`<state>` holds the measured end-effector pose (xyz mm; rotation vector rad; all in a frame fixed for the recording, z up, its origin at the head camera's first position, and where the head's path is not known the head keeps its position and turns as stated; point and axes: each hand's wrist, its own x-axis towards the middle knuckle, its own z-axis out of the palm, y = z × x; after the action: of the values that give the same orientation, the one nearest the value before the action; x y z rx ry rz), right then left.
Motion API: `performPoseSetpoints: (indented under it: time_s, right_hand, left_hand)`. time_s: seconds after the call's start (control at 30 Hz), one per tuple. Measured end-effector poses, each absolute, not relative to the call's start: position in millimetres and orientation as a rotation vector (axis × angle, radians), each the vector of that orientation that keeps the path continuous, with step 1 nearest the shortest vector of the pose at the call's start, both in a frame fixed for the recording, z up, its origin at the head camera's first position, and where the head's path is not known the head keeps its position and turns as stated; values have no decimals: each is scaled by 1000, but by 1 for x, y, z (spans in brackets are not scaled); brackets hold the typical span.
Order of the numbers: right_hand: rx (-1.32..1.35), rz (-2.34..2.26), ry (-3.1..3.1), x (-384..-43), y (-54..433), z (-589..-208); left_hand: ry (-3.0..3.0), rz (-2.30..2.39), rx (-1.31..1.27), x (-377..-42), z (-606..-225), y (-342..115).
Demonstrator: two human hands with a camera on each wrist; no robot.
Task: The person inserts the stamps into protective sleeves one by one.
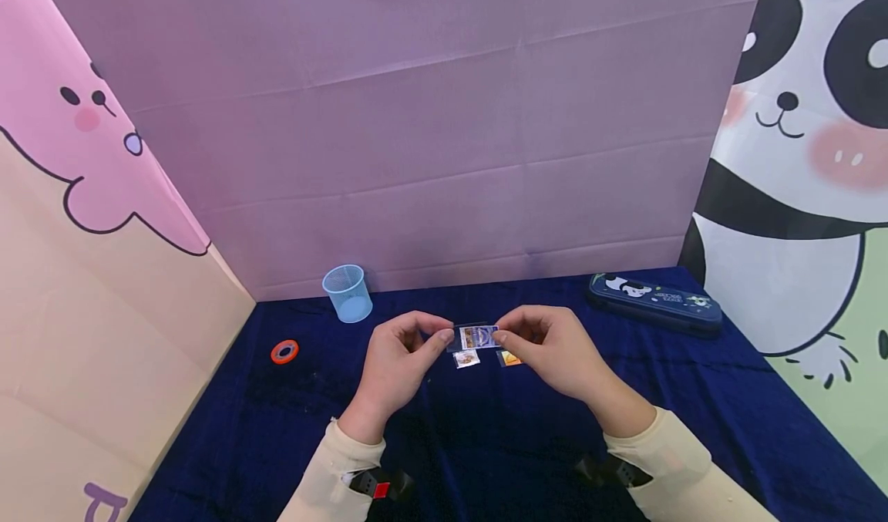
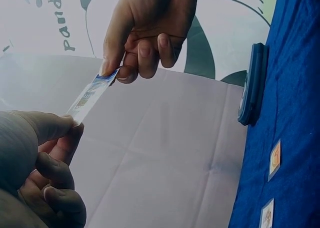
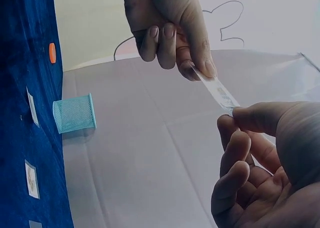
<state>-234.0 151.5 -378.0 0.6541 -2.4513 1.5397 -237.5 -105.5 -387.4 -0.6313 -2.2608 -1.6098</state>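
Between both hands is a small printed card [image 1: 479,337], blue and white with a clear margin, held up off the table. My left hand [image 1: 402,362] pinches its left end between thumb and index finger. The right hand [image 1: 558,352] pinches the opposite end the same way, its thumb covering the edge. In the left wrist view the card [image 2: 90,98] looks thin and slants between the fingertips. Below it, on the dark blue cloth, lie a small whitish picture card [image 1: 466,358] and an orange one [image 1: 509,358], the latter partly hidden by the right hand.
A light blue mesh cup [image 1: 348,294] stands at the back left. In front of it lies an orange tape roll [image 1: 284,351]. Back right is a dark blue panda pencil case [image 1: 655,304]. Fabric walls [image 1: 416,121] enclose the cloth-covered table [image 1: 486,460] behind and at both sides.
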Motion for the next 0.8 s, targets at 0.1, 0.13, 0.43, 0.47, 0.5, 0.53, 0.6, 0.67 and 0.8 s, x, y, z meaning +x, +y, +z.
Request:
performPoseSetpoints:
  time_s: [0.1,0.13,0.43,0.47,0.5,0.53,0.6,0.67,0.8]
  right_hand:
    - [660,1545,-2450,-234,152,-378]
    - [659,1547,-2449,-235,152,-378]
    - [686,1575,-2443,-235,155,-378]
    - [697,1578,-2442,-235,154,-378]
    - [707,1576,-2442,-235,154,-378]
    - [714,1576,-2441,-235,154,-378]
    - [727,1571,-2440,-234,153,-378]
    - [734,1571,-2440,-234,153,-378]
    - [773,1602,-2435,-236,153,-379]
  left_hand:
    - [-2264,-1612,-636,-237,-387,-106]
    - [-2266,-1610,-635,-237,-387,-106]
    - [-2272,-1614,-632,-237,-387,-107]
    - [-2271,-1619,-634,-237,-388,-107]
    - [-2271,-1621,-636,-237,-388,-107]
    - [-2270,-1625,-638,-237,-388,-107]
    - [-2270,-1626,-642,-237,-388,-107]
    - [-2272,-1626,-643,-237,-387,-107]
    - [-2280,-1621,-650,-237,-387,-106]
